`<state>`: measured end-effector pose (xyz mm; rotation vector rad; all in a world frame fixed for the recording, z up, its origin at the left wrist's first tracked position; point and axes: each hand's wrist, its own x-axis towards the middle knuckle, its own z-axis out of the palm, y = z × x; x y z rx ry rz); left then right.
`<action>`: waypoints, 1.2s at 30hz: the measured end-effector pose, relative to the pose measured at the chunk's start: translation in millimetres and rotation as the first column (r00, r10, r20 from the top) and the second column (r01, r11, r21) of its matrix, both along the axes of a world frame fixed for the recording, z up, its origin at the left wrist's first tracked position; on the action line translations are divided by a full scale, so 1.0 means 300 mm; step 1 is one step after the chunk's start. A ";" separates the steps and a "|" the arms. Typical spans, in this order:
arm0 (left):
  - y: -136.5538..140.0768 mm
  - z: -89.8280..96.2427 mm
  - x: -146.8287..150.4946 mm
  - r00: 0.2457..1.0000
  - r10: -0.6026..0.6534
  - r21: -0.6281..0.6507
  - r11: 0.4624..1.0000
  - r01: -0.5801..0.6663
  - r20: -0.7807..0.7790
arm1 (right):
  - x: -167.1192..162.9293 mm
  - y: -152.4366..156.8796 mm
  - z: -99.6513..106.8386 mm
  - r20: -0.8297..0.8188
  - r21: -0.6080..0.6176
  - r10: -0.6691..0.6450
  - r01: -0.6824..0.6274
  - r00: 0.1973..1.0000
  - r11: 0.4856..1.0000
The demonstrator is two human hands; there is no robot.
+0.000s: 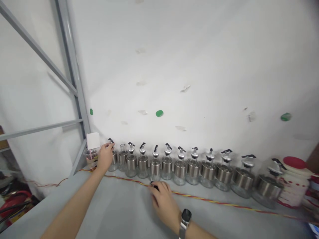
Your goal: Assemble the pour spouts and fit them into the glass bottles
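A row of glass oil bottles with steel bands stands against the wall; most carry silver pour spouts with black levers. My left hand (106, 156) reaches to the leftmost oil bottle (114, 161), its fingers closed around the spout (111, 141) at the top. Beside it, one bottle (122, 158) has a bare glass neck and no spout. Low in front of the row, my right hand (163, 200) is closed on a small black part (154, 186); the rest of that part is hidden by the fingers. A watch (185, 217) is on the right wrist.
A red and yellow twisted cord (204, 199) runs along the grey shelf (117, 205) before the bottles. A cup (91, 158) stands at the left by the metal frame (72, 59). A red-lidded white jar (294, 182) is at the right end.
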<state>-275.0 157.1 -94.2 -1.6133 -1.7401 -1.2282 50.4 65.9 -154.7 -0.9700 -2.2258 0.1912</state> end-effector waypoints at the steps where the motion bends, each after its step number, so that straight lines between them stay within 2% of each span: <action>1: -0.004 0.004 0.000 0.999 -0.031 -0.011 0.999 0.031 0.025 | 0.008 0.002 0.003 0.004 -0.020 -0.022 0.022 1.000 1.000; 5: -0.015 0.010 -0.009 0.977 -0.116 0.005 0.993 0.117 0.180 | 0.044 -0.009 0.008 0.003 -0.068 0.045 -0.044 0.999 0.997; 8: -0.006 0.005 -0.023 0.935 -0.126 0.062 0.992 0.112 0.332 | 0.068 -0.032 0.014 -0.006 -0.096 0.111 -0.111 0.994 0.989; 11: 0.011 0.000 -0.036 0.898 -0.124 0.051 0.992 0.113 0.421 | 0.084 -0.046 0.022 0.013 -0.117 0.132 -0.130 0.991 0.985; 16: 0.013 0.002 -0.045 0.904 -0.078 -0.050 0.993 0.109 0.421 | 0.096 -0.039 0.035 0.008 -0.158 0.157 -0.154 0.988 0.975; 21: -0.045 0.039 -0.004 0.944 0.039 -0.080 0.997 -0.013 0.328 | 0.090 -0.037 0.030 -0.110 -0.209 0.204 -0.223 0.973 0.952; 23: -0.092 0.050 0.048 0.948 0.107 -0.051 0.994 -0.096 0.300 | 0.086 -0.034 0.019 -0.199 -0.234 0.215 -0.260 0.956 0.937; 25: -0.159 0.043 0.130 0.959 0.119 -0.063 0.992 -0.107 0.257 | 0.082 -0.022 0.003 -0.305 -0.265 0.188 -0.273 0.933 0.925; 26: -0.199 0.031 0.184 0.971 0.087 -0.101 0.993 -0.066 0.221 | 0.079 -0.013 -0.007 -0.365 -0.290 0.152 -0.267 0.919 0.919; 28: -0.289 -0.009 0.310 0.990 -0.053 -0.236 0.968 0.083 0.130 | 0.075 0.007 -0.029 -0.473 -0.360 0.041 -0.236 0.880 0.903; 31: -0.417 -0.084 0.507 0.971 -0.236 -0.447 0.865 0.228 0.039 | 0.070 0.033 -0.058 -0.562 -0.455 -0.119 -0.185 0.818 0.871; 33: -0.471 -0.120 0.608 0.943 -0.332 -0.544 0.792 0.278 0.000 | 0.068 0.038 -0.073 -0.585 -0.479 -0.142 -0.200 0.798 0.855; 35: -0.488 -0.136 0.670 0.945 -0.323 -0.660 0.719 0.217 -0.041 | 0.066 0.029 -0.085 -0.598 -0.494 -0.119 -0.248 0.792 0.833; 36: -0.484 -0.136 0.686 0.951 -0.306 -0.680 0.706 0.196 -0.044 | 0.065 0.021 -0.090 -0.599 -0.498 -0.102 -0.270 0.794 0.824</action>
